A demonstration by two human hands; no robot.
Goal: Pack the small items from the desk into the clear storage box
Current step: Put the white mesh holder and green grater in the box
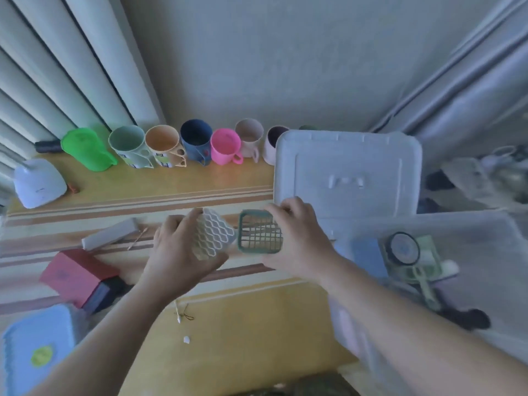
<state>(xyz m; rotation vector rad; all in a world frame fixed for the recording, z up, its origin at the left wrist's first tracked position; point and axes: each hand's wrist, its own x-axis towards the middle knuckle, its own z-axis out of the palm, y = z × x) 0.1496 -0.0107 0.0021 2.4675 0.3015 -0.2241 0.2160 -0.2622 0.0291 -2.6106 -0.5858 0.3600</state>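
Observation:
My left hand (174, 252) grips a white lattice basket (213, 234) above the middle of the desk. Just to its right, my right hand (297, 238) holds a small green grid basket (258, 235) by its right side. The two baskets are almost touching. At the right stands the clear storage box (485, 221), holding a blue item (368, 257), a round black-rimmed thing (403, 248) and green pieces (425, 270). Its white lid (348, 172) leans behind it.
A row of coloured cups (197, 141) and a green jug (85, 148) lines the back of the desk. A white device (38, 182), a white bar (111, 234), a red box (75, 274) and a blue-lidded container (37, 347) lie at the left.

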